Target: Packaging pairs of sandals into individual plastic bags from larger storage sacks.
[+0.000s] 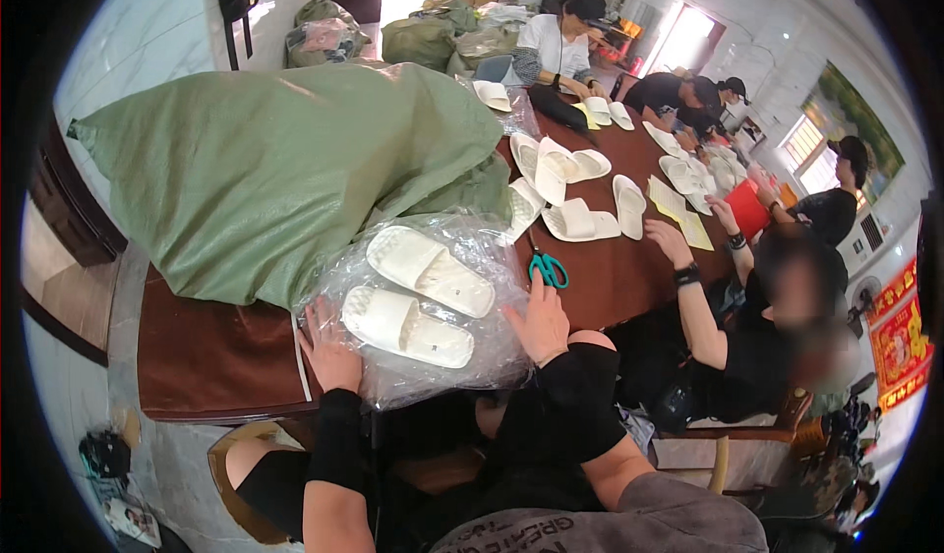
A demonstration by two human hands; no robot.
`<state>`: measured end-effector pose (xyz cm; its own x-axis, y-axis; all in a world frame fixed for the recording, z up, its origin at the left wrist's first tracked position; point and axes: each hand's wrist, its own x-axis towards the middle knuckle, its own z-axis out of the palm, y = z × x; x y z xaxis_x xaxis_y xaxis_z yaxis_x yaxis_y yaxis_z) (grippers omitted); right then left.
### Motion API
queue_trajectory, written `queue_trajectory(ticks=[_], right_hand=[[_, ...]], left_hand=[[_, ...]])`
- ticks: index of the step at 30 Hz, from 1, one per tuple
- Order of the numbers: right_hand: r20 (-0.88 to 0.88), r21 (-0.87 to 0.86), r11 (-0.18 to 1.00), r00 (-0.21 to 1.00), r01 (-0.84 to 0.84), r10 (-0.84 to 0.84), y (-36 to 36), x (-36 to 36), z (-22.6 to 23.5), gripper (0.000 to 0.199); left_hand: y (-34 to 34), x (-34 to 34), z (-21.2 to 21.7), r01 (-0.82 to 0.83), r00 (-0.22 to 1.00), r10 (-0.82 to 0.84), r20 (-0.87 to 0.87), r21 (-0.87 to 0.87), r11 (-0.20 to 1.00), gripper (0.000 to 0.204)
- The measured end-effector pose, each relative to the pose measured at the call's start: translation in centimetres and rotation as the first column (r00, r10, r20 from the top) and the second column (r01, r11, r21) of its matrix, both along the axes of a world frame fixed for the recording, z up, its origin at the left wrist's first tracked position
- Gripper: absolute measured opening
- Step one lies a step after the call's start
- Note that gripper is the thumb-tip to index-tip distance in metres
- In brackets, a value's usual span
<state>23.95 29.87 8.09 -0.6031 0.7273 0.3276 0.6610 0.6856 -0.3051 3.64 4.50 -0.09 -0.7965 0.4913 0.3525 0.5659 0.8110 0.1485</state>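
A pair of white slide slippers [418, 297] lies side by side on a heap of clear plastic bags [393, 384] at the near edge of the brown table [216, 356]. My left hand [332, 345] rests with spread fingers against the left side of the plastic. On the other side, my right hand [541, 322] lies with fingers stretched out at the edge of the bags, beside the right slipper. Just beyond its fingertips are teal-handled scissors [548, 269]. Neither hand grips anything that shows.
A big green woven sack [285, 160] fills the table's left. More white slippers [580, 221] and yellow paper sheets [678, 209] lie to the right. A person [728, 317] sits close on my right; others work farther along. Full sacks [423, 42] stand behind.
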Motion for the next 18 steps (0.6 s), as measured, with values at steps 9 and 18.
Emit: queue_trajectory(ticks=[9, 18], right_hand=[[-0.823, -0.513, 0.112, 0.450, -0.851, -0.346, 5.1, 1.6, 3.0, 0.010], [-0.459, -0.885, -0.019, 0.867, -0.465, 0.195, 2.6, 0.3, -0.6, 0.030]], left_hand=[[0.3, 0.3, 1.2, 0.002, 0.998, -0.003, 0.071, 0.018, 1.000, 0.058], [-0.2, 0.1, 0.9, -0.002, 1.000, 0.000, 0.025, 0.090, 0.996, 0.059]])
